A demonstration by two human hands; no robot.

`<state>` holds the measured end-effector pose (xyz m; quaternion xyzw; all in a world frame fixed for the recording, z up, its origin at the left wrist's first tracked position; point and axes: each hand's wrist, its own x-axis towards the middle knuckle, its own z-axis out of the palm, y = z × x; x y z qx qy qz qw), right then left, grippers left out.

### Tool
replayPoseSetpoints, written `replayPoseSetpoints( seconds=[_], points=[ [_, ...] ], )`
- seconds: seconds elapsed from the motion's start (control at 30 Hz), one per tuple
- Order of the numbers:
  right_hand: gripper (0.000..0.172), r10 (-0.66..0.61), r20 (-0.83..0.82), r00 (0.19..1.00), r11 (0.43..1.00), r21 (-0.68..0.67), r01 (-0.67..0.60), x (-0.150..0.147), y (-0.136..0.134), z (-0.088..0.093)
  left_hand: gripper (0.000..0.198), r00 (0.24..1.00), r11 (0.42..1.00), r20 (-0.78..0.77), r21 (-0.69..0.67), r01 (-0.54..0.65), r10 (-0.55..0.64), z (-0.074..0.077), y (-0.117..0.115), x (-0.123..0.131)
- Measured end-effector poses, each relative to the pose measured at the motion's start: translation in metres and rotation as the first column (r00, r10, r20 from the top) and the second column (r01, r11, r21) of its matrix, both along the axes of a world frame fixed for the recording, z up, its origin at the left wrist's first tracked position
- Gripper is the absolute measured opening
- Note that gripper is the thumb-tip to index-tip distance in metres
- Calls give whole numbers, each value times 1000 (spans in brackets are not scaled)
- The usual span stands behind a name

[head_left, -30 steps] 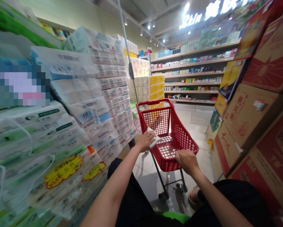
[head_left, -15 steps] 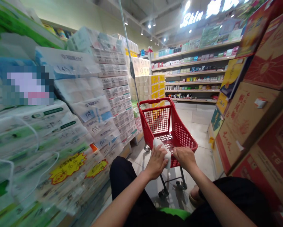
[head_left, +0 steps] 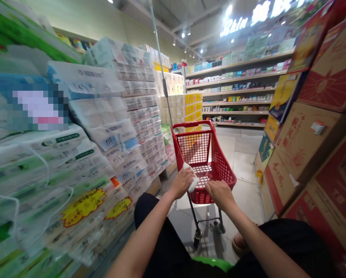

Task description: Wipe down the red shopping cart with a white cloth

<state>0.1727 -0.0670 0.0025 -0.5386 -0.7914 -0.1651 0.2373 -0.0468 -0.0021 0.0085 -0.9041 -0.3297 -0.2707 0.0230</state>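
A red plastic shopping cart (head_left: 222,165) on thin dark legs stands right in front of me, between my knees. My left hand (head_left: 182,183) is wrapped over a white cloth (head_left: 194,182), which it presses to the left near corner of the cart's rim. The cloth looks crumpled, and part of it is hidden under the fingers. On the near rim, further right, my right hand (head_left: 220,193) is closed with its fingers curled over the edge. A thin metal pole (head_left: 164,85) rises from the cart's left far side.
Tall stacks of wrapped tissue packs (head_left: 140,100) line the left, with a white cable (head_left: 47,170) hanging over them. Cardboard boxes (head_left: 300,139) crowd the right. Shelves of small goods (head_left: 233,88) stand at the back, past a tiled floor (head_left: 243,168). Below me is something green (head_left: 215,264).
My left hand has moved left with the cloth, from the near rim to the left corner. The cart has shifted slightly, its near end swinging left. My right hand stays on the rim.
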Motion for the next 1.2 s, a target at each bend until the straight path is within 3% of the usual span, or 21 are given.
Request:
replayPoseSetpoints(
  seconds=[0.2,0.37,0.47,0.6,0.73,0.87,1.1,1.2],
  points=[
    [36,85,20,996,996,-18,-85,-10,1,-2,34,990,992,119,-118,-55,69,-7,19,-8],
    [35,181,77,981,982,-74,-175,21,6,8,36,976,979,170,-176,-102,133,-9,24,-8],
    [35,176,111,978,984,-46,-172,50,10,11,36,964,980,202,-133,-145,170,-13,9,-4],
    [33,152,124,981,987,29,-157,67,11,3,32,950,978,238,-3,-208,202,-33,-33,8],
    [30,122,122,985,985,104,-135,57,4,-8,32,938,943,208,123,-308,279,-46,-61,21],
    [24,80,117,990,987,130,-95,37,-5,-12,27,959,941,122,197,-274,254,-40,-61,29],
    [15,24,102,994,993,112,-35,-3,-10,-8,23,947,934,109,165,-318,303,-33,-63,58],
    [14,26,119,993,995,97,-38,-8,-9,-6,20,952,948,116,114,-297,285,-28,-66,57]
  ],
)
